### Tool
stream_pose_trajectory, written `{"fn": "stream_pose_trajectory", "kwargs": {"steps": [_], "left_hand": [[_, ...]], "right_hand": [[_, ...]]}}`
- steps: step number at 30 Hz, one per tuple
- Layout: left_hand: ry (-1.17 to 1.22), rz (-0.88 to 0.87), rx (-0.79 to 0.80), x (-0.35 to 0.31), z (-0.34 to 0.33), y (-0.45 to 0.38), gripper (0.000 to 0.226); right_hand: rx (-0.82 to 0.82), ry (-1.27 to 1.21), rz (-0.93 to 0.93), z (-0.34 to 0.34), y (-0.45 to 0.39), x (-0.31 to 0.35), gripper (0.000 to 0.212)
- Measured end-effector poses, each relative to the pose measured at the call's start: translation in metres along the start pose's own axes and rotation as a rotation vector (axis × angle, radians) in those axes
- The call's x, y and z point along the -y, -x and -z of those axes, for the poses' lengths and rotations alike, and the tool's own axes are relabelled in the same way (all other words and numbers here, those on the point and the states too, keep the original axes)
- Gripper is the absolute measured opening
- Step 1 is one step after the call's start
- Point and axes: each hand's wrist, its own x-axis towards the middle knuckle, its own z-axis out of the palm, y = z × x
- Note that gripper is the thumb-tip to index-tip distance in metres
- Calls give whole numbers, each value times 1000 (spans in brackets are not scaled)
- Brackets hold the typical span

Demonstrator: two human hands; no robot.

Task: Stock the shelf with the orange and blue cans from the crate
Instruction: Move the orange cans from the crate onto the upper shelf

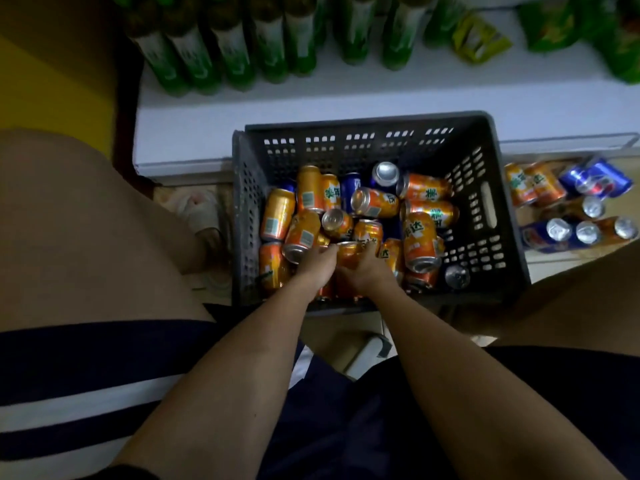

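Both hands, left hand [317, 263] and right hand [363, 270], are curling around one orange can [349, 252] in the crate [485, 202], likely heavy, rigid, slick, best gripped mid-body.

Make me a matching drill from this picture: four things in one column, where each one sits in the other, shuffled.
Things:
1. green bottles
2. grey crate
3. orange can between both hands
4. green snack bags

Places:
A. inside the crate
B. shelf, right end
C. on the floor in front of the shelf
D. shelf, left and middle

Pairs: 1-D, 2-C, 3-A, 4-B
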Motion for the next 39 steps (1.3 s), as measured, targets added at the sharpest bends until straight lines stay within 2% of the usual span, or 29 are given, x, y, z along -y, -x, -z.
{"fn": "stream_pose_trajectory", "kwargs": {"steps": [3,12,17,22,23,26,27,28,31,33,39], "left_hand": [[7,99,3,7,-3,-9,53],[99,201,18,9,-12,-20,61],[85,127,-23,2,-6,-17,58],[178,93,-96,3,1,-2,61],[190,75,-117,0,4,2,61],[128,-79,-228,-18,19,20,56],[84,-150,-273,-27,26,26,54],[49,-217,-310,-38,34,32,54],[-5,-430,-398,-75,60,47,51],[-6,-575,-477,-102,83,60,45],[-86,-1070,-884,-193,179,127,31]], "right_hand": [[51,-15,-26,-1,-7,0,96],[30,-96,-27,-13,-30,-5,90],[22,-120,41,-3,-23,-5,95],[-9,-345,110,-13,-52,-19,116],[-15,-400,131,-6,-39,-12,115],[-12,-653,187,23,21,24,72],[9,-701,224,31,29,31,64],[29,-722,271,39,34,38,62],[15,-715,409,65,55,73,77],[-13,-760,459,84,69,97,75],[12,-1009,628,144,115,180,67]]}}
